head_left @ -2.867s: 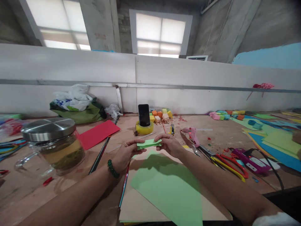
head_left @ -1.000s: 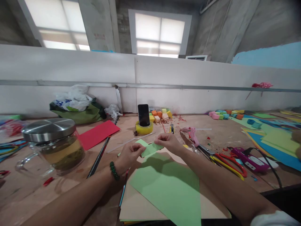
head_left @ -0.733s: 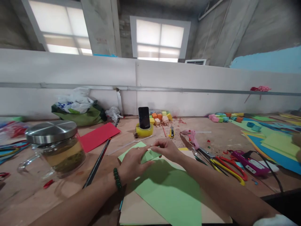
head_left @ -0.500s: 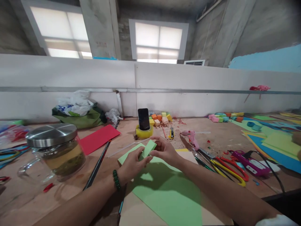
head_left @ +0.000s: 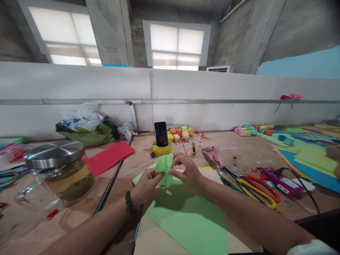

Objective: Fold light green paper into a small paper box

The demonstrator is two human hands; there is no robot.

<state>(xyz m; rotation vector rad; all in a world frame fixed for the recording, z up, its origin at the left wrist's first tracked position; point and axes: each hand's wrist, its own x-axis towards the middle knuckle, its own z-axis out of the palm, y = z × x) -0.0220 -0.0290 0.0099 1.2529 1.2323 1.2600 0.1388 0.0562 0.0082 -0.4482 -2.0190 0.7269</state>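
Hands (head_left: 145,186) (head_left: 186,171), creased green paper (head_left: 164,170) (matte, upright)

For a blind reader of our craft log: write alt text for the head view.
Two bare hands, left hand and right hand, hold a small folded green paper upright above a large green sheet on a cluttered wooden table. A lidded glass jar stands left; scissors lie right.

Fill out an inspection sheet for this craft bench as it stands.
Surface: wooden bench, scraps strewn on it.
Job's things: folded green paper held up; green sheet lying below.
Clutter: glass jar, red paper, phone in tape roll, glue gun, scissors, foam blocks.
Grippers: left hand and right hand both pinch the folded paper.
Cables: black cord.
Surroundings: white partition, windows.
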